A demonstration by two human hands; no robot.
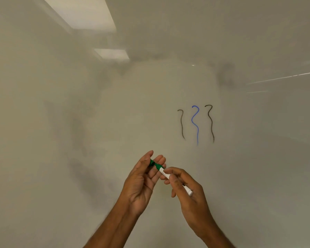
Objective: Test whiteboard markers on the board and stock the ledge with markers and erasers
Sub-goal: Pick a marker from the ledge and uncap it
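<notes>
Filling the view is one whiteboard (61, 122), carrying three wavy test strokes side by side at about 1 o'clock from the hands: a dark squiggle (182, 124), a blue squiggle (195, 122) in the middle, and a second dark squiggle (211, 122). At 6 o'clock two bare hands share one green marker (166, 174), held in front of the board and apart from it. The left hand (141, 181) has its grip clamped on the green cap (155, 164), pinched between thumb and fingertips. The right hand (188, 192) has its grip curled round the white barrel, whose end sticks out toward 4 o'clock. I cannot tell whether the cap is fully seated. Two ceiling-light reflections (82, 13) show on the board at 11 o'clock.
</notes>
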